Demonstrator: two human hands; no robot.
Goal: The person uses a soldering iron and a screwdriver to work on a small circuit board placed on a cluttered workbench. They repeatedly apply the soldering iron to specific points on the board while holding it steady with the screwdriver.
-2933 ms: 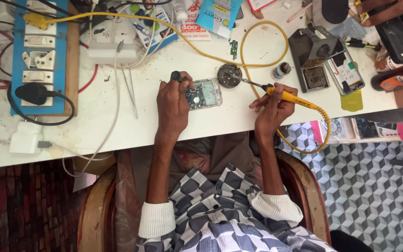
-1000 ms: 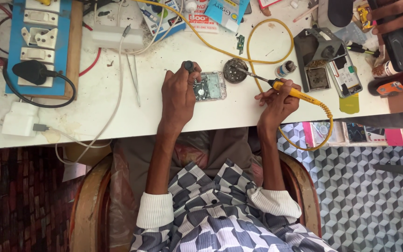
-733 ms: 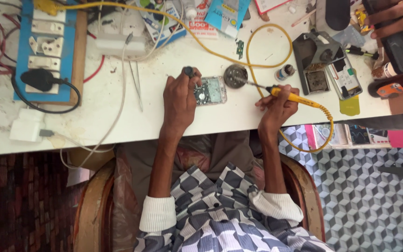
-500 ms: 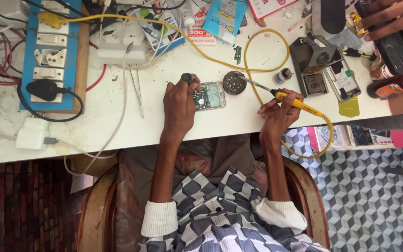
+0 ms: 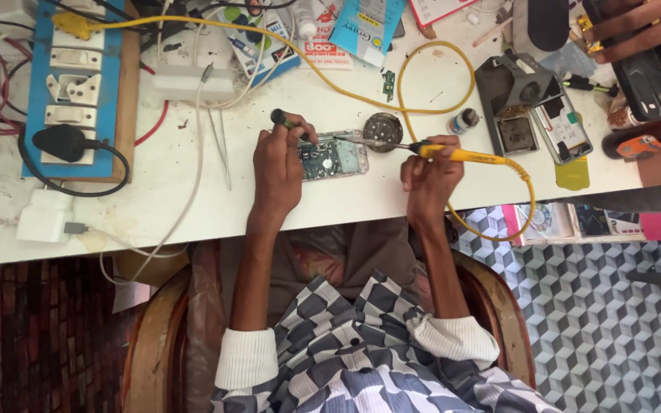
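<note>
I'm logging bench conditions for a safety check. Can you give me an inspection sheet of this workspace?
Surface: white worktop, stained.
Job's things: opened phone board; yellow-handled soldering iron.
Clutter: metal tweezers, round tin, black stand, packets.
Hands: left hand holds dark-tipped tool on board; right hand grips iron.
Cables: yellow cord looped; white lead trailing off the edge.
Surroundings: blue socket board; wooden chair; another person's hand.

Yellow glossy plastic soldering iron (image 5: 460, 155) with thin metal tip, bare metallic circuit board (image 5: 332, 157) left of it, matt scuffed white worktop (image 5: 193, 206), blue-painted wooden socket board (image 5: 82, 84) far left.
</note>
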